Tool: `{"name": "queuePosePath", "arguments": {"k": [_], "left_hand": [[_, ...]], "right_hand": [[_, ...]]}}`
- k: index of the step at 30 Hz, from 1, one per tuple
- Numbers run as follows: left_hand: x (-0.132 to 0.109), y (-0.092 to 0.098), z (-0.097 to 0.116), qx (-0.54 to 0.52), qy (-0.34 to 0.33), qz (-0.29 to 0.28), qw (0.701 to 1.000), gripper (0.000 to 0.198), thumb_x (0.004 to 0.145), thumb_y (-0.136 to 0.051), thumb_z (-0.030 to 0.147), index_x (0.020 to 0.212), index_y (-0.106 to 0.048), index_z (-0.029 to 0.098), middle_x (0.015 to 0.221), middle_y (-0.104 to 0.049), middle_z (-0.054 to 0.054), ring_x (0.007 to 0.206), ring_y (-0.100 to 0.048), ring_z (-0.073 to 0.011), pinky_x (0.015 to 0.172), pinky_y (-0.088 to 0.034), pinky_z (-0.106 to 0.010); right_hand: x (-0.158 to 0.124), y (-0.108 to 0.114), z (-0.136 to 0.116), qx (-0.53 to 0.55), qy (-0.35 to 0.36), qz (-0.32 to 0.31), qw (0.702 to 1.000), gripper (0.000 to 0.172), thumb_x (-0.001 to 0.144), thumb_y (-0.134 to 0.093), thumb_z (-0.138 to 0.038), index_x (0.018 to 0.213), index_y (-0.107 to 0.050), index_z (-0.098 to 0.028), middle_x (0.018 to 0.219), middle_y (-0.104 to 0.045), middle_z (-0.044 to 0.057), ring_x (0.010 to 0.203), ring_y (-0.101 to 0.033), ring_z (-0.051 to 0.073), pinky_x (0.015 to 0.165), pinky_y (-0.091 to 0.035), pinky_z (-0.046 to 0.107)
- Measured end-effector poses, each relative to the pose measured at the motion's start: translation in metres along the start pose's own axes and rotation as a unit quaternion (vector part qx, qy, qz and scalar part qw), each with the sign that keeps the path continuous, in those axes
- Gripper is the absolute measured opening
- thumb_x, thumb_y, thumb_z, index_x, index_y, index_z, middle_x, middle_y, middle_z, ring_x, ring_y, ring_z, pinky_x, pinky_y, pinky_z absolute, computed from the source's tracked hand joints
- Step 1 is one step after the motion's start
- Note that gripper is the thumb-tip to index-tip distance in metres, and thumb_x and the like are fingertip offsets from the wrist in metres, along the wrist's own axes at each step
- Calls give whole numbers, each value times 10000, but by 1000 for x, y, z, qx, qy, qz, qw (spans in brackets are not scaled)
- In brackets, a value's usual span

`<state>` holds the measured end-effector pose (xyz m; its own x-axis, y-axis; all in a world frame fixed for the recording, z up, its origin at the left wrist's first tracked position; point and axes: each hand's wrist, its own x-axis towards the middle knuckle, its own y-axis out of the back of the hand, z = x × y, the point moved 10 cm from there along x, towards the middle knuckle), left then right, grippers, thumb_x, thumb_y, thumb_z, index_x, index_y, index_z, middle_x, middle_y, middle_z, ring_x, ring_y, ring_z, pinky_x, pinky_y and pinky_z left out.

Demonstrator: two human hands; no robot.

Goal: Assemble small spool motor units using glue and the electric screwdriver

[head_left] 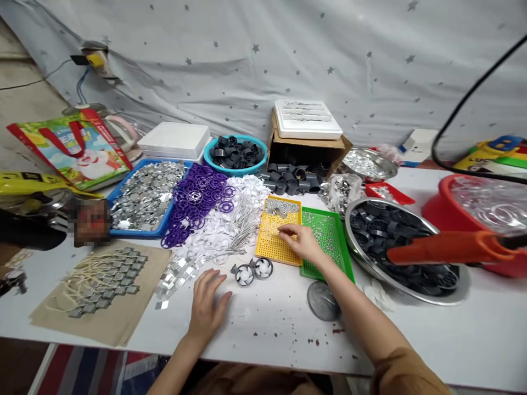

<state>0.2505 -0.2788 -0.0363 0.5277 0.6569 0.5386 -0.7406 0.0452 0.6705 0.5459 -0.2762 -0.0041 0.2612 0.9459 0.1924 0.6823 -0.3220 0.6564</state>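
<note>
My left hand (207, 307) rests low over the white table with fingers apart and nothing in them. Just beyond it lie two small black rings with white fan blades, a left fan (244, 276) and a right fan (263, 268). My right hand (302, 241) is over the yellow perforated tray (280, 255), thumb and fingertips pinched together. Whatever sits in that pinch is too small to make out. Tiny silvery pieces and a few shiny discs (281, 213) lie in this tray. The green tray (347, 263) beside it, under my right wrist, holds similar tiny pieces.
Purple rings (201, 189), white blades (209, 233) and mirror-like squares (181, 271) are heaped left of the trays. A steel bowl (357, 280) of black parts stands right, with an orange-handled tool (448, 248) above it. A round grey disc (323, 300) lies near my right forearm.
</note>
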Motion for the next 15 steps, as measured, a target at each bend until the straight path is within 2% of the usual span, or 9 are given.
{"name": "queuePosePath", "arguments": {"k": [4,8,11,15], "left_hand": [[31,12,-11,10,6,28,1000,240,871,-551,170,1107,-570,211,1122,-577,-108,1140,-524,-282,975,-453,-514],[63,11,-8,-1,-12,30,999,187,879,-523,164,1046,-599,200,1087,-585,-103,1130,-528,-276,971,-458,-514],[72,4,-2,-19,-29,19,999,174,882,-513,152,1021,-607,197,1070,-587,-99,1126,-525,-268,973,-465,-504],[73,-2,0,-34,-42,10,998,170,878,-508,126,994,-614,191,1035,-595,-89,1115,-519,-251,968,-470,-481]], "right_hand": [[7,-17,-10,-5,29,-19,999,179,853,-593,-223,962,-726,-174,979,-753,75,853,-714,196,811,-569,371],[15,-20,-20,-3,52,-33,998,189,857,-585,-233,967,-730,-185,970,-754,71,827,-714,193,793,-572,368],[18,-20,-18,-6,49,-50,998,192,858,-584,-229,973,-732,-190,976,-755,72,841,-714,199,801,-569,373],[22,-22,-11,-9,28,-65,997,182,856,-591,-224,965,-730,-181,971,-755,69,842,-713,199,788,-571,369]]}}
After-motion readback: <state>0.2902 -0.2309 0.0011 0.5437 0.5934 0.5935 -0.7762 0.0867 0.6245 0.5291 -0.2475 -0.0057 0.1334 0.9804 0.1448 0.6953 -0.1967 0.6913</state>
